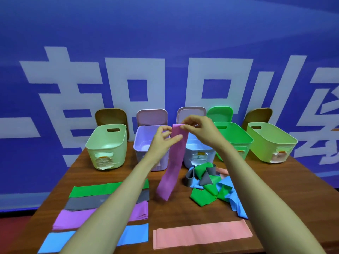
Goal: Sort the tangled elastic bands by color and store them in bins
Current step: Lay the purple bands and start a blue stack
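Head view: two hands hold a purple band (174, 158) up at the table's (170, 213) centre.
Right hand (200, 129) pinches its top edge and left hand (163, 138) pinches just below; the strip hangs down. Tangle (211, 186) lies at 3 o'clock, flat bands (91, 189) at 8 o'clock, pink band (201, 233) at 5 o'clock, five open bins (102, 153) along 12 o'clock.

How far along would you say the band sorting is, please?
Done: the green band, grey band, purple stack, blue band and pink band lie flat. In hand: left hand and right hand pinch the top of a hanging purple band. Left: the tangled pile, and binning; the pale green bin looks empty.
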Demonstrator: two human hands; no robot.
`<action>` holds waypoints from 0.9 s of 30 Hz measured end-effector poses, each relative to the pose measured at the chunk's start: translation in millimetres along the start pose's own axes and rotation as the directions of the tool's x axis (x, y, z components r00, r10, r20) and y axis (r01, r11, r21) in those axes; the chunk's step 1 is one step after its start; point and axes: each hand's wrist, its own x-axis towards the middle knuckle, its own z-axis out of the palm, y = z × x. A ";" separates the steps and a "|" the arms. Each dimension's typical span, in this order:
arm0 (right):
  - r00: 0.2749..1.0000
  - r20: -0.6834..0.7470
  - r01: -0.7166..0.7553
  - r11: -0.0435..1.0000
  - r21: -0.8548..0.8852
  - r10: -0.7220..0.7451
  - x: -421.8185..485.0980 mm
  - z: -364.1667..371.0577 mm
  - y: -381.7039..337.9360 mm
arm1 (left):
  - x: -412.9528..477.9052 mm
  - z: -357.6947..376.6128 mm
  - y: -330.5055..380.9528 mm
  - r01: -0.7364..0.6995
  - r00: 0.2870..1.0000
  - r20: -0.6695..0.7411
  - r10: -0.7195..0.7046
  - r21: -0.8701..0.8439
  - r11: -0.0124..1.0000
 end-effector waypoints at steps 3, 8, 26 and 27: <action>0.999 -0.003 0.036 0.999 0.001 -0.036 8.9 -4.4 -12.4 | -0.6 -0.5 1.2 0.023 0.995 0.098 -0.028 0.053 0.998; 0.979 -0.201 0.049 0.999 0.021 -0.043 25.1 -13.5 -19.6 | -13.2 -2.8 -11.7 0.105 0.979 0.158 -0.127 0.138 0.985; 0.941 -0.268 -0.183 0.976 0.116 0.209 5.5 15.2 23.3 | -64.2 -105.5 -64.4 0.319 0.932 0.049 -0.360 0.359 0.877; 0.940 -0.248 -0.213 0.970 0.113 0.235 -0.2 22.3 29.9 | -69.1 -114.5 -67.1 0.336 0.928 0.032 -0.370 0.353 0.873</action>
